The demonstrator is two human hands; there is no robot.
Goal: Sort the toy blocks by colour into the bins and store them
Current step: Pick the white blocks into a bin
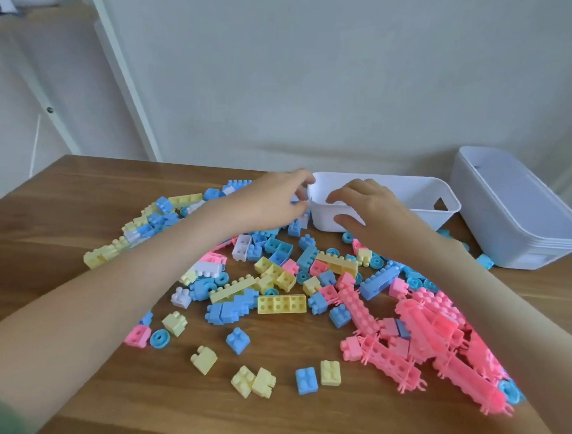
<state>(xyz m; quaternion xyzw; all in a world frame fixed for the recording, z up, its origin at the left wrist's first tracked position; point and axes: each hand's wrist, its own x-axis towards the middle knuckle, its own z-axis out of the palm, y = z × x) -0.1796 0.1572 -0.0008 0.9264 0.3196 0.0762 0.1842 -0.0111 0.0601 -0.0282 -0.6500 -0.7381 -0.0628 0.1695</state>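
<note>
Wooden table [82,188] against pale wall. Toy blocks [282,303] in pastel blue, yellow, pink and white, loose across table middle; long pink pieces [437,328] heaped near right. White bin [420,196] upright at far edge of blocks; second white bin [508,210] upturned beside it, further right. Right hand [373,204]: fingers [338,194] hooked over bin's near rim, thumb on outer wall. Left hand [269,203]: fingers curled at bin's left corner; hold unclear.
</note>
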